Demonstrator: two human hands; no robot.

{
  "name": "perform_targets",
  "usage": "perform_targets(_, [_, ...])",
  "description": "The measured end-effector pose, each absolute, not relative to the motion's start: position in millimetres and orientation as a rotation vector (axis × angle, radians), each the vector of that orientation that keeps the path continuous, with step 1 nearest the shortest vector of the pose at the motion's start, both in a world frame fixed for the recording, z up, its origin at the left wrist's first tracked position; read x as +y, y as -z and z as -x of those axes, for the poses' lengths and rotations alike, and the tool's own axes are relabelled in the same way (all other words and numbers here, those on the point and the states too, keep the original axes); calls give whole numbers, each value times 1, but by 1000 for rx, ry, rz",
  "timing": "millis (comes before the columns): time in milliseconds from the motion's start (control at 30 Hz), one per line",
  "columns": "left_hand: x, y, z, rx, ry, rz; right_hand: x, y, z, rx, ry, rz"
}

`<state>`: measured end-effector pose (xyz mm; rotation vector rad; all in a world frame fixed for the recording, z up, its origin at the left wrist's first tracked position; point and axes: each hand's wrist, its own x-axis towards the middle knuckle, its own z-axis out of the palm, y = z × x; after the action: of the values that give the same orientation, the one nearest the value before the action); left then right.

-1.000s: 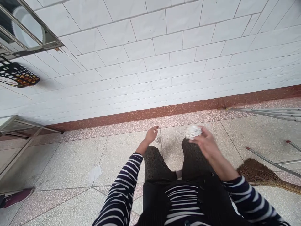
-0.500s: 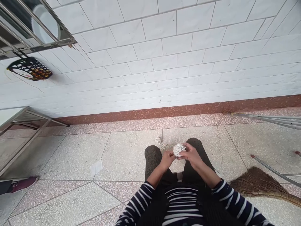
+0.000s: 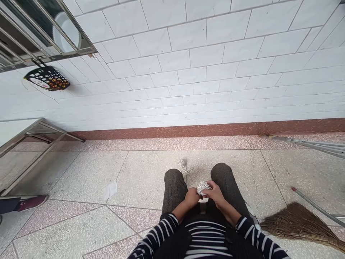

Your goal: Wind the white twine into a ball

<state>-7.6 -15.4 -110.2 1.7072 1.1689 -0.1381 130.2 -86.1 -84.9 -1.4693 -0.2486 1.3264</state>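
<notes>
Over my lap, between my knees, a small round bundle of white cord (image 3: pixel 202 187) is held up with both hands. Its surface is ridged with many short strands. My left hand (image 3: pixel 191 198) is closed at its lower left edge, with the fingertips partly hidden. From the right, my right hand (image 3: pixel 215 193) wraps its thumb and fingers round the bundle. A ball of white string (image 3: pixel 181 163) lies on the floor just beyond my knees, and loose string (image 3: pixel 192 170) trails in loops beside it.
A white tiled wall (image 3: pixel 172 72) stands ahead. To the left are a metal-legged table (image 3: pixel 24 126), a black basket (image 3: pixel 50 78) hanging from window bars, a paper sheet (image 3: pixel 110 189) and another person's shoe (image 3: pixel 32 203). A broom (image 3: pixel 296 220) and metal poles (image 3: pixel 309 142) are at right.
Both hands and the cord bundle have come lower, closer to my body. The bundle's ridged face has turned more toward me. The view has shifted slightly.
</notes>
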Motion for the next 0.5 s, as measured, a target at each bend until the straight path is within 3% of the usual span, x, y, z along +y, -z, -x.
perform_targets(500, [-14, 115, 4, 1177, 109, -1692, -84, 93, -131, -297, -1353, 1448])
